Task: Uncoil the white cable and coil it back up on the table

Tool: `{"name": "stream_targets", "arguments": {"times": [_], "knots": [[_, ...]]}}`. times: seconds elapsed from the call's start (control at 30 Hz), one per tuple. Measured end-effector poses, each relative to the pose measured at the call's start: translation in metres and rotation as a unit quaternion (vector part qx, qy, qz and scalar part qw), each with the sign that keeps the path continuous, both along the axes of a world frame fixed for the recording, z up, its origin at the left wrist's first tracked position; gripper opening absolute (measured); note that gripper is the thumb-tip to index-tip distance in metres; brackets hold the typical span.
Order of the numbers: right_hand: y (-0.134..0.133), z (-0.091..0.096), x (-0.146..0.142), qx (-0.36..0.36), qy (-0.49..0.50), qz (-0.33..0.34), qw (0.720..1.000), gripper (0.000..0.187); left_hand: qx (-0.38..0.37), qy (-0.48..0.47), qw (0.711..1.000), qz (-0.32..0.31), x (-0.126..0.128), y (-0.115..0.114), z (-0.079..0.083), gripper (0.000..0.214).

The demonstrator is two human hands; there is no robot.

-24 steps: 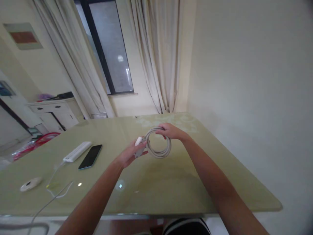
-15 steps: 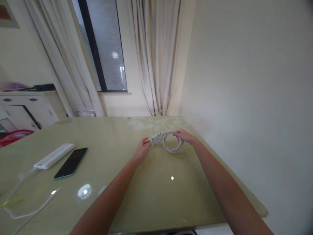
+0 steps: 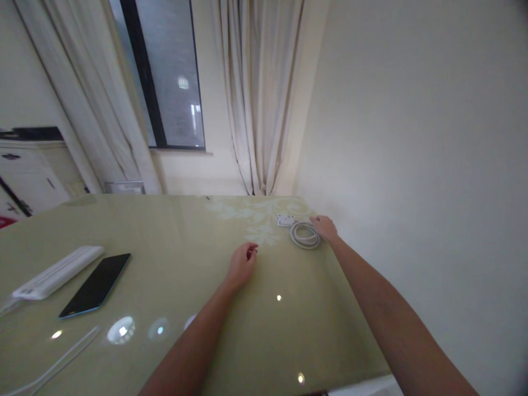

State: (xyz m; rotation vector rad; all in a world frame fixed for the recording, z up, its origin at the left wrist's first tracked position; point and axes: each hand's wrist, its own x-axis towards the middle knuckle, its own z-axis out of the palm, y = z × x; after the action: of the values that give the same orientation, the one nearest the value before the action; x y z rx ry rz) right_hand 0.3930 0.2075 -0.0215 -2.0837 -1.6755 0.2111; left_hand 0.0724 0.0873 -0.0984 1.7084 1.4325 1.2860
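Grey cable coil (image 3: 304,243) lowered onto tabletop (image 3: 173,236) | left hand (image 3: 242,263): released | right hand (image 3: 325,227): grip unclear

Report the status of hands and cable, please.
Left hand off coiled cable. Right hand at its right edge, grip unclear. Phone lies left, out of the way.

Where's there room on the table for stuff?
Between the smartphone and left hand, and between both forearms, in front of the coiled cable. It's crowded between smartphone and long white bar, and beside the coiled cable near the right hand.
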Motion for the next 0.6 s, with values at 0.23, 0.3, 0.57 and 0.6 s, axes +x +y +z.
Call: {"name": "stream_targets", "arguments": {"times": [0.23, 0.3, 0.57, 0.6], "knots": [[-0.087, -0.019, -0.093, 0.319, -0.001, 0.223, 0.921, 0.042, 0.037, 0.033, 0.999, 0.013, 0.001, -0.007, 0.003, 0.024], [-0.121, -0.038, -0.128, 0.305, -0.011, 0.33, 0.893, 0.04, 0.049, 0.057, 0.997, 0.009, -0.003, -0.013, 0.005, 0.023], [-0.162, -0.06, -0.171, 0.191, -0.022, 0.459, 0.867, 0.04, 0.05, 0.086, 0.995, 0.001, -0.014, -0.026, 0.007, 0.039], [-0.161, -0.059, -0.169, 0.184, -0.011, 0.45, 0.874, 0.041, 0.057, 0.092, 0.994, 0.003, -0.014, -0.026, 0.007, 0.037]]}}
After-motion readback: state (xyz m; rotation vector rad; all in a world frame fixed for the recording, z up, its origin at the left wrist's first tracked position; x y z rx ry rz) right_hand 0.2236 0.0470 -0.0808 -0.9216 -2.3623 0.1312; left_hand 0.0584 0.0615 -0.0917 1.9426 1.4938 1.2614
